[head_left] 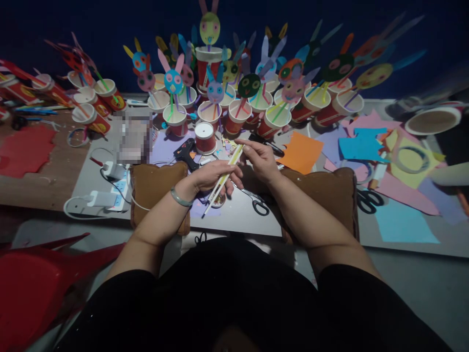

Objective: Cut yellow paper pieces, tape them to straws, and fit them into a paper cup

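Observation:
A slim bundle of white and yellow sticks, which look like drinking straws [222, 182], slants between my hands. Its lower end has a dark tip; I cannot tell whether one piece is a pencil. My left hand [210, 177], with a bracelet on the wrist, holds the bundle with the thumb on top and the fingers beneath. At the upper end, my right hand [259, 159] pinches it between thumb and fingertips. Just behind stands an upside-down red and white paper cup [205, 139]. A black glue gun [186, 153] lies to the left of it.
Several cups with paper rabbit heads on straws [175, 120] line the table's back. Scissors [261, 207] lie before my hands. Orange paper [302, 151] and blue paper [362, 143] lie right. Brown cushions [159, 188] support my forearms. A power strip [120, 193] with cables sits left.

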{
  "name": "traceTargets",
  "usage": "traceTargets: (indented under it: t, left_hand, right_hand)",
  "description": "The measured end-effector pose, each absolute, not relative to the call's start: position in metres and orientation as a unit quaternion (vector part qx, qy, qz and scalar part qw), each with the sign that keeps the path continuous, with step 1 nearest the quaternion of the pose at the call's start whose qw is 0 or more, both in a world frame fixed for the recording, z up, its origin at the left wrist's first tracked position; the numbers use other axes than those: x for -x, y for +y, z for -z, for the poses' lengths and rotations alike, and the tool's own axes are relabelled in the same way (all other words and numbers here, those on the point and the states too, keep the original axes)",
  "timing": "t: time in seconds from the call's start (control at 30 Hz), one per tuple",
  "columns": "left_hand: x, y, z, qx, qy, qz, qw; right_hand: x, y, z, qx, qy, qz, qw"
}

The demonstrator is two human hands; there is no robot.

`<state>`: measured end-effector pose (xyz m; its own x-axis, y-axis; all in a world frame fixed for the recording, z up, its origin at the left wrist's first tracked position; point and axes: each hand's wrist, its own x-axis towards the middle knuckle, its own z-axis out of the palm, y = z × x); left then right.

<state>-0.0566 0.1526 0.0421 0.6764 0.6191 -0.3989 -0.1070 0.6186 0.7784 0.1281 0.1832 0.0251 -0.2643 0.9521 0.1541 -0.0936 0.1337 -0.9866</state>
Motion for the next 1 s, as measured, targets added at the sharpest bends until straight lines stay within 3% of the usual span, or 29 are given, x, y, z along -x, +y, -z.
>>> traceTargets:
  t: [1.0]
  left_hand:
    - [0.0575, 0.1516, -0.0458, -0.394, 0.329, -0.194, 0.836]
  right_hand:
    - [-0.1283, 0.1894, -0.0307, 0.379, -0.505, -0.627, 0.456]
